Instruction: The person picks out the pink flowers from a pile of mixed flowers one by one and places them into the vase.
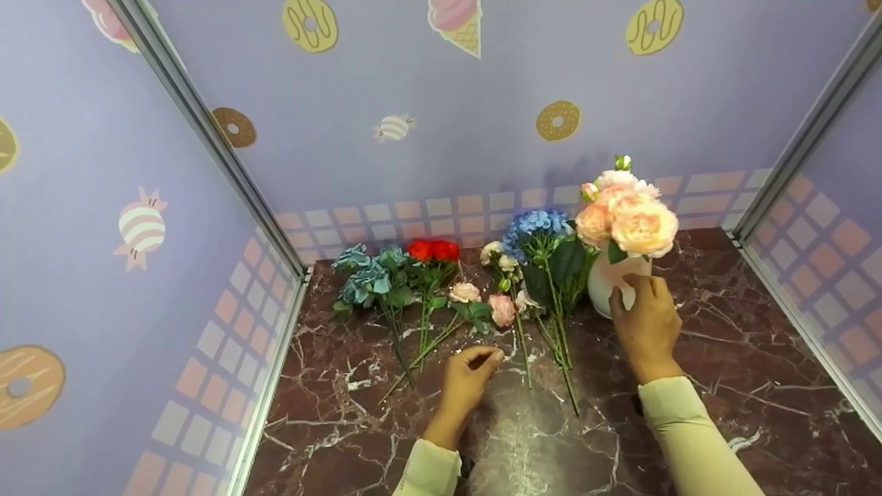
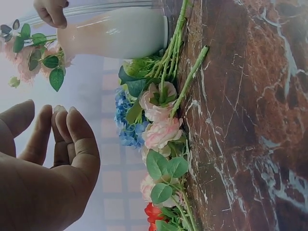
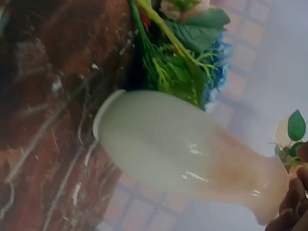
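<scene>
A white-to-pink vase (image 1: 606, 279) stands upright at the back right, holding a bunch of peach and pink flowers (image 1: 630, 217). My right hand (image 1: 649, 324) is in front of it, thumb and forefinger a little apart. In the right wrist view, the fingertips (image 3: 293, 195) are right at the vase's mouth, beside the flower stem. My left hand (image 1: 468, 382) hovers over the near ends of the loose stems, fingers loosely bent. Nothing is between its thumb and fingers (image 2: 79, 127) in the left wrist view.
On the marble-patterned table (image 1: 331, 427) lie teal flowers (image 1: 368, 275), red flowers (image 1: 433, 250), loose pink roses (image 1: 502, 310) and a blue hydrangea (image 1: 536, 231), stems toward me. Patterned walls (image 1: 441, 151) enclose the back and both sides.
</scene>
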`<state>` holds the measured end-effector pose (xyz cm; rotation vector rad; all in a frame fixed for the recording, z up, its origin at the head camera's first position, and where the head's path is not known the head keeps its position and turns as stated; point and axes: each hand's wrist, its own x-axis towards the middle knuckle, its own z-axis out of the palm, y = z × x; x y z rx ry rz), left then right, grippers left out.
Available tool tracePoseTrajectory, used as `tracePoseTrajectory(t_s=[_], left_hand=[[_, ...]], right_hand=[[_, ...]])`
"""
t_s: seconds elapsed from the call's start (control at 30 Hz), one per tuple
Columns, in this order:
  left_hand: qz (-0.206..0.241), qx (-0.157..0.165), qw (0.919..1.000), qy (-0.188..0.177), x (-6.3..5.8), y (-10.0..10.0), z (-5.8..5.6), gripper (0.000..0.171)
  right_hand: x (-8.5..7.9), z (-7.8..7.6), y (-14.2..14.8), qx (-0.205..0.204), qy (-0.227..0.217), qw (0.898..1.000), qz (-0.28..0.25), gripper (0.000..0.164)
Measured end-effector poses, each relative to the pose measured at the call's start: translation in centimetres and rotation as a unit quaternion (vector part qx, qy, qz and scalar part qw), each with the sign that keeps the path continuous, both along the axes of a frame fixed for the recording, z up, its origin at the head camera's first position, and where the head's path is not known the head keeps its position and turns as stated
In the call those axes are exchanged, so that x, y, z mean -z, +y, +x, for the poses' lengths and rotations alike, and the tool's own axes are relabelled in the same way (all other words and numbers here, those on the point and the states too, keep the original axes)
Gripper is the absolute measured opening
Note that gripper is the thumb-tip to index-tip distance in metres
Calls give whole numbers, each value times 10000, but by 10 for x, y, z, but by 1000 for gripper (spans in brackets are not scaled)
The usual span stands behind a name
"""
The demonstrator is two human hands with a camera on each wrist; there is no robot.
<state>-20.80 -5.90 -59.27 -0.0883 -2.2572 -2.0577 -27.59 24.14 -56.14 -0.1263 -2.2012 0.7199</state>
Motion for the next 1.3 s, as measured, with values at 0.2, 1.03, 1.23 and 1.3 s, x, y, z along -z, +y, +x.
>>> tracePoseTrajectory(t_s=[0.2, 1.03, 1.23, 1.3], left_hand=[[-1528, -526, 9866, 242, 6, -17, -12, 15], [-5447, -1150, 8300, -338, 53, -64, -90, 24], [-5477, -698, 8332, -308, 51, -60, -91, 25], [-5389, -628, 8395, -305, 52, -61, -90, 26]], right_hand=[[13, 19, -18, -1022, -1277, 9853, 497, 11], [65, 109, -98, -3090, -1995, 9253, 921, 13], [68, 113, -99, -3245, -1873, 9211, 1056, 14], [69, 114, -99, -3279, -1860, 9199, 1084, 13]])
